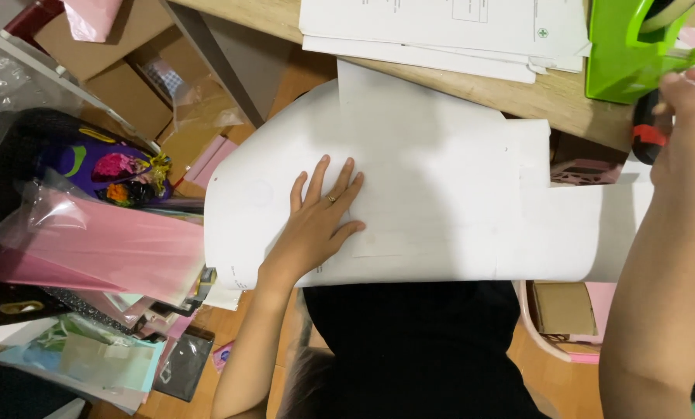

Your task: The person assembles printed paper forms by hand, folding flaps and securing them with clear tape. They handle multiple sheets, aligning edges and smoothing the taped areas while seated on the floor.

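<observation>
My left hand [320, 217] lies flat, fingers spread, on a large white paper sheet [440, 178] that rests across my lap and against the wooden table edge [541, 93]. A ring shows on one finger. My right hand [693, 116] is raised at the far right, next to a green tape dispenser [623, 54]; it grips a dark tool with a red band [648, 136]. Whether its fingers also pinch a strip of tape is unclear.
A stack of white printed papers [440, 31] lies on the table. To the left sit pink plastic sheets [107, 248], clear bags, cardboard boxes [122, 77] and a dark bag with colourful flowers [119, 174]. A pink basket with a cardboard box [565, 310] stands on the floor at right.
</observation>
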